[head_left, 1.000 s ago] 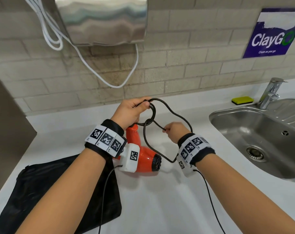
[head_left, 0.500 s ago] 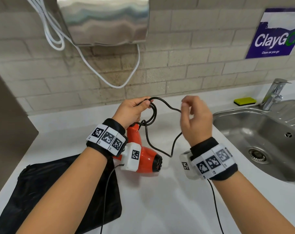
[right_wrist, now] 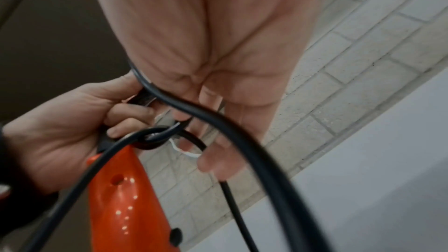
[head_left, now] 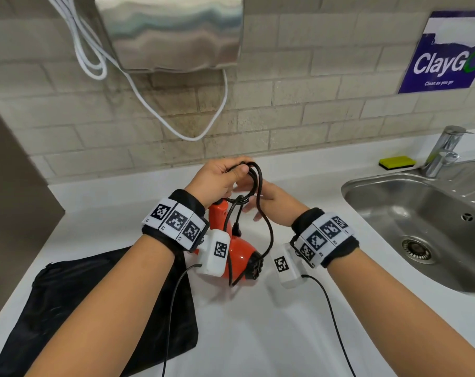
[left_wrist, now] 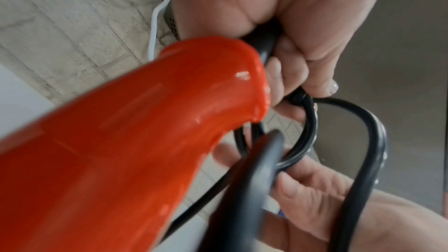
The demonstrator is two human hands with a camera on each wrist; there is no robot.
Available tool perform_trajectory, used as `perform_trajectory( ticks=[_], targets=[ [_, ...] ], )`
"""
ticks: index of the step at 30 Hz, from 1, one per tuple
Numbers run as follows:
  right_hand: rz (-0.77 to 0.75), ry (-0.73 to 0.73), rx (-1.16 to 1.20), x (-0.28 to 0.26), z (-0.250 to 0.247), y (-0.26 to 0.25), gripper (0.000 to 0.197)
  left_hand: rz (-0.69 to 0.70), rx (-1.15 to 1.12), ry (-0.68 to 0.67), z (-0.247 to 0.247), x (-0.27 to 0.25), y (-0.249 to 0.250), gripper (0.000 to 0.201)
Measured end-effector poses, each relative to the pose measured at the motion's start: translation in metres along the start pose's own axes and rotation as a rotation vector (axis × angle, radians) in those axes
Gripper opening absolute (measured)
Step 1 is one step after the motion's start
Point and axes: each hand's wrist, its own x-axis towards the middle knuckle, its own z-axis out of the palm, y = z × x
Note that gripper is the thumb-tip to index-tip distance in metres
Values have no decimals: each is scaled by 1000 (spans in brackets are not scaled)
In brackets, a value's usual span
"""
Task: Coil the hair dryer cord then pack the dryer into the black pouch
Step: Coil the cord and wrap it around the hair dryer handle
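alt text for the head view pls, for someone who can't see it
Two hands coil a black cord above an orange dryer on a white counter: the left hand grips the loops, the right hand reaches under them. A black pouch lies at left, a steel sink at right.

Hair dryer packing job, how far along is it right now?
Partly done: a few loops of the black cord are gathered in the left hand above the orange hair dryer. In hand: the right hand is among the loops while a slack length hangs down. Left: finish coiling, then pack the dryer into the black pouch, lying flat on the counter.
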Motion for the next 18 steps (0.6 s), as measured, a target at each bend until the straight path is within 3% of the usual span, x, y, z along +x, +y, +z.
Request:
perform_trajectory(
  ticks=[5, 8, 10, 13, 16, 18],
  targets=[
    [-8, -1, 6, 4, -7, 9, 30, 0, 15, -25, -1, -4, 3, 24],
    [19, 114, -66, 6, -18, 27, 26, -3, -25, 6, -4, -4, 2, 24],
    [115, 241, -175, 7, -28, 52, 25, -14, -38, 42, -7, -4, 0, 23],
    [405, 327, -394, -1, -39, 85, 21, -24, -23, 52, -10, -5, -1, 21],
    [618, 77, -477, -14, -35, 100, 25, -21, -1, 44, -10, -5, -1, 26],
    [699, -112, -630, -18, -29, 99, 14, -26, 5, 42, -10, -3, -1, 29]
  ],
)
